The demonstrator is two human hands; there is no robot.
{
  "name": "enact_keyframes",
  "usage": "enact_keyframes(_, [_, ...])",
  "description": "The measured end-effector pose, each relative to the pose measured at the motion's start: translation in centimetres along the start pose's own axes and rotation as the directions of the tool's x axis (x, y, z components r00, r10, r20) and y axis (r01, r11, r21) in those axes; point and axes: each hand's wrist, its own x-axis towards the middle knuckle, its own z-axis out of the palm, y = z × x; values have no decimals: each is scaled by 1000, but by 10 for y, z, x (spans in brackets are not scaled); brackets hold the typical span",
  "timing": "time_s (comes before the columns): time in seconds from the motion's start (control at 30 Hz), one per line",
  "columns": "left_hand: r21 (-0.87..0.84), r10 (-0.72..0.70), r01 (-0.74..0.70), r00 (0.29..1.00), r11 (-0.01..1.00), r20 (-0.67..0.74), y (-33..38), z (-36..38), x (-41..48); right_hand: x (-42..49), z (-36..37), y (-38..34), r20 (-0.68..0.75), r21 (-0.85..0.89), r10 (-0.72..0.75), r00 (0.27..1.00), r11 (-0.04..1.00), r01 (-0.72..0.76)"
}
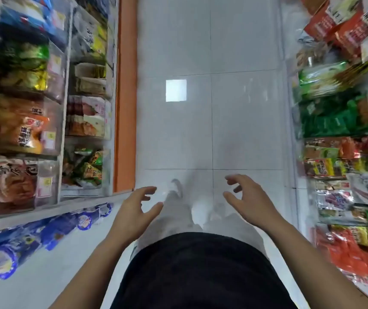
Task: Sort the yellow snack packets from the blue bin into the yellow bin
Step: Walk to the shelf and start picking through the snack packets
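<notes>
- Currently: fingers [149, 190] of the left hand [134, 208] are spread and loosely curled, thumb apart. Nothing is in them.
- Right hand [248, 201] is alike: fingers [234, 178] splayed, half bent, holding nothing. The hands are well apart, in the air, touching no shelf.
- Task items: neither the blue bin nor the yellow bin can be picked out. No yellow snack packets can be identified as the ones to sort.
- Step, as judged: hands free in the aisle, at the start or between picks. No transfer is under way.
- Next move calls for locating the blue bin, turning to it, and pinching one yellow packet.
- Below the hands: dark shirt [200, 275], pale trousers, one white shoe [177, 186].
- Surface: glossy pale floor tiles [245, 130] with a bright square reflection [176, 90].
- Room: narrow shop aisle.
- Left: clear shelf compartments [53, 121] of mixed snack bags, an orange upright [126, 97], and blue packets [62, 228] along a white ledge.
- Right: racks of red, green and orange packets [334, 121], blurred.
</notes>
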Motion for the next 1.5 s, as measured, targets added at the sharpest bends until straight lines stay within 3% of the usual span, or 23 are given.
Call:
enact_keyframes(0.13, [-75,-85,82,995,994,-44,-9,-34,34,67,-11,-44,35,-73,-43,998,996,46])
enact_keyframes(0.37, [-80,-54,53,999,995,0,-1,-111,169,179,-34,-114,30,-118,30,999,993,-27])
enact_keyframes(0.57, [-37,110,-107,989,994,101,82,-177,298,239,-87,-140,-24,-88,149,989,985,-150])
enact_keyframes(0.77, [15,163,-167,974,986,154,171,-199,430,341,-163,-140,-51,-27,199,979,979,-200])
enact_keyframes(0.93, [27,89,-93,990,995,111,218,-227,506,451,-242,-172,2,-42,138,990,990,-137])
enact_keyframes(1.23, [-100,-25,28,999,995,35,257,-316,644,665,-339,-292,65,-122,-11,998,992,19])
enact_keyframes(1.5, [-64,48,-44,997,997,64,320,-420,840,807,-401,-361,18,-66,113,993,992,-111])
